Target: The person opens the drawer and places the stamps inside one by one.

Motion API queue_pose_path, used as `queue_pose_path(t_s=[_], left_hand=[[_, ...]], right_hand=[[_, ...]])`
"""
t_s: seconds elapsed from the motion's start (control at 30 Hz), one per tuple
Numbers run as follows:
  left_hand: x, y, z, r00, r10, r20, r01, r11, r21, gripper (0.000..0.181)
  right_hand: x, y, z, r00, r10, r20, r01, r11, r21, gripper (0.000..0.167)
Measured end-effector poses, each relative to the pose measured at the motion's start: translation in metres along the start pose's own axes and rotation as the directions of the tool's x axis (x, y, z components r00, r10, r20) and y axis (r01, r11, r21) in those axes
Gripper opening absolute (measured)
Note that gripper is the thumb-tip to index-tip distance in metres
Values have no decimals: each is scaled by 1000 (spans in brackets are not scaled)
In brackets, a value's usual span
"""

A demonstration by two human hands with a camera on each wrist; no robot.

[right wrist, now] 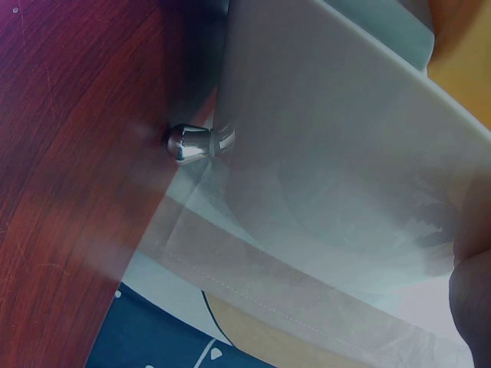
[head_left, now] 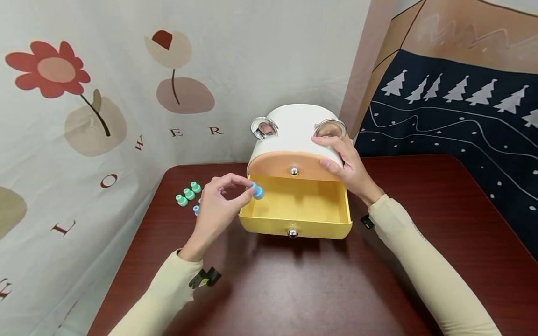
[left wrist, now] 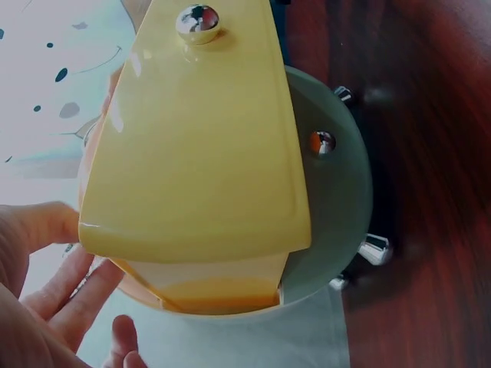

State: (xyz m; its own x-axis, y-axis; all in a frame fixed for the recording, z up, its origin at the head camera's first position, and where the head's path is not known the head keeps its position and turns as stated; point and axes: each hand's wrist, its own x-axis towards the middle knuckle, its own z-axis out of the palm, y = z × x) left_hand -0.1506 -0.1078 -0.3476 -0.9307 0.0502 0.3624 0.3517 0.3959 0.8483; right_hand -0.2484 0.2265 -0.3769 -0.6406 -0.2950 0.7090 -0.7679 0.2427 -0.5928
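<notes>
Blue peg (head_left: 258,192) in its fingers' pinch, the left hand (head_left: 219,204) hovers at the drawer's (head_left: 302,205) ten o'clock. The right hand's (head_left: 349,164) fingers grip the cabinet's (head_left: 292,142) four o'clock edge, probably steadying it.

Peg (head_left: 258,191) is light blue, three pegs (head_left: 189,194) mint green; cabinet (head_left: 298,116) is plain white with silver ears (head_left: 254,127), silver knobs (head_left: 292,234), peach upper front (head_left: 273,164), yellow drawer (head_left: 265,225) and grey-green lower front (left wrist: 337,195). Table (head_left: 294,289) is dark red-brown wood grain, sleeves (head_left: 420,252) plain cream. Left backdrop (head_left: 252,46) is off-white with red and beige flowers plus brown letters, right backdrop (head_left: 428,130) navy with white trees and dots
</notes>
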Motion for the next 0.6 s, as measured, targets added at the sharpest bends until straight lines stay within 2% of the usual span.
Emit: queue_pose_path(t_s=[0.23, 0.33, 0.47, 0.6], left_hand=[[13, 0, 6, 993, -52, 104, 34, 985, 167, 9], [17, 0, 8, 986, -70, 150, 38, 978, 206, 9], [22, 3, 10, 971, -60, 231, -1, 966, 257, 8], [28, 5, 13, 948, -68, 310, -23, 959, 281, 7]], right_hand=[[0, 1, 0, 1000, -2, -5, 2, 1000, -3, 49], [0, 1, 1, 1000, 1, -1, -1, 1000, 7, 48], [0, 2, 2, 1000, -18, -5, 18, 1000, 7, 49], [1, 1, 2, 999, -48, -12, 48, 999, -5, 49]])
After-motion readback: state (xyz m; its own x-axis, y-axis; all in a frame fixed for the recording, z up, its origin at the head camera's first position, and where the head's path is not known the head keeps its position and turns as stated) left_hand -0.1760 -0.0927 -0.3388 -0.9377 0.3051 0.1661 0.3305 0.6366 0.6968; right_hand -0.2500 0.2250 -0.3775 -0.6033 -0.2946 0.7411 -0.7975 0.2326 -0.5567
